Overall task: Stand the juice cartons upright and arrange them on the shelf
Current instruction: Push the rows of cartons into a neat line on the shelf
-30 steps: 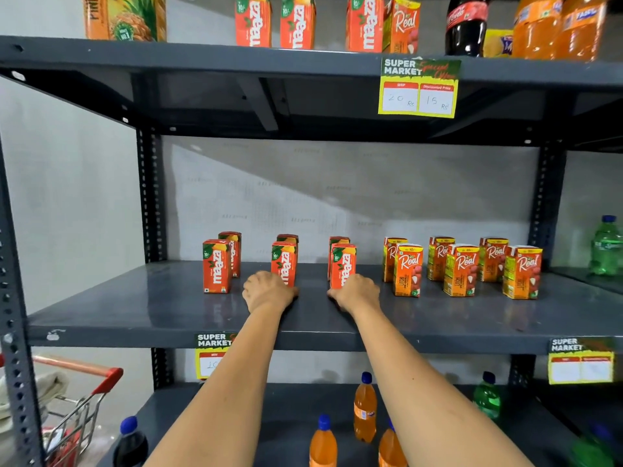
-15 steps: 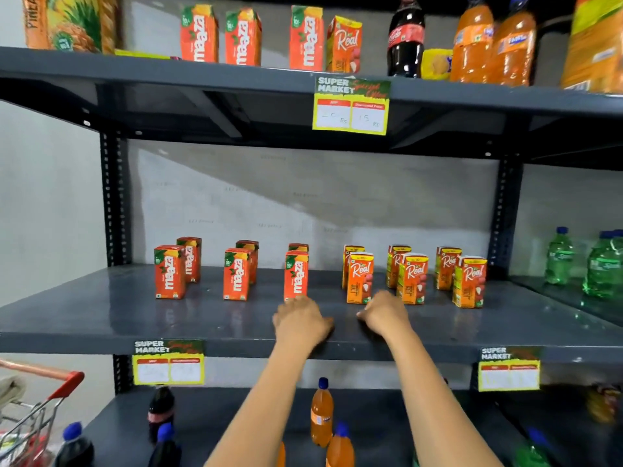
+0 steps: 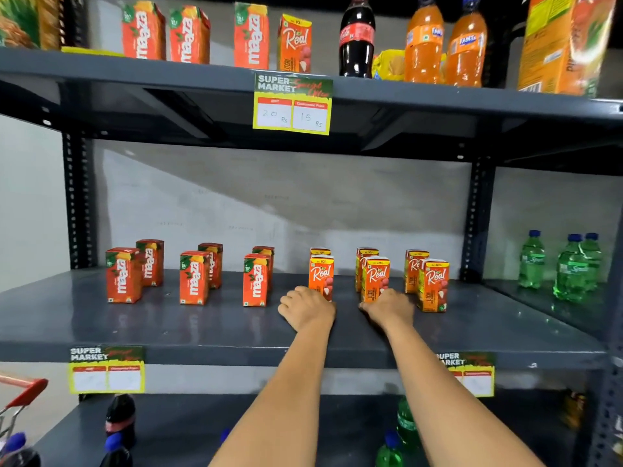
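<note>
All juice cartons on the middle shelf (image 3: 202,328) stand upright in pairs, one behind the other. Three pairs of red Maaza cartons (image 3: 194,278) fill the left half. Three pairs of orange Real cartons stand to the right. My left hand (image 3: 307,308) is curled at the base of the front carton of the first Real pair (image 3: 322,274). My right hand (image 3: 389,308) covers the base of the front carton of the middle Real pair (image 3: 377,276). My fingertips are hidden behind my knuckles. The third Real pair (image 3: 434,284) stands untouched beside my right hand.
The top shelf (image 3: 168,74) carries more cartons, a cola bottle (image 3: 356,35) and orange soda bottles (image 3: 424,42). Green bottles (image 3: 571,267) stand on the neighbouring shelf to the right. Bottles fill the bottom shelf. A red-handled trolley (image 3: 23,392) is at lower left.
Both hands have moved right along the shelf, from the Maaza cartons to the Real cartons. My view has shifted right and closer.
</note>
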A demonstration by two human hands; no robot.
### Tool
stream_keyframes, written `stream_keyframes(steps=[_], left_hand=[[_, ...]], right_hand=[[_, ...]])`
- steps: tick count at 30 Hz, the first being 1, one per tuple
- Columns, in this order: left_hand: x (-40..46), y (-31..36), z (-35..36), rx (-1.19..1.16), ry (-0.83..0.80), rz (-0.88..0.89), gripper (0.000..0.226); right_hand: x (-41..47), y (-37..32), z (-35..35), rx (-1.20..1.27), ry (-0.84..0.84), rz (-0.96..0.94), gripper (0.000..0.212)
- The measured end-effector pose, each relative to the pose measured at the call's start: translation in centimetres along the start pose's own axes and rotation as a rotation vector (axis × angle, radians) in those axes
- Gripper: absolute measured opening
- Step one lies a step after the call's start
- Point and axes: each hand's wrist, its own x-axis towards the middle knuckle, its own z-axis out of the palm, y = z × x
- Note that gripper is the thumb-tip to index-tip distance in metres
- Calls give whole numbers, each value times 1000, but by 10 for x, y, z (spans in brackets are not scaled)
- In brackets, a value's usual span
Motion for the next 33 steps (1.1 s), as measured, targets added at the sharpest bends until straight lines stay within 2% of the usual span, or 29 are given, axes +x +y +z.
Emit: stream_keyframes(steps=[26,33], left_hand=[[8,1,9,64,57,45,68],[-1,-3,0,66,52,78,77]], right_hand=[[11,5,13,-16,75,28,62],[-7,-1,-2,-60,28,37,81]])
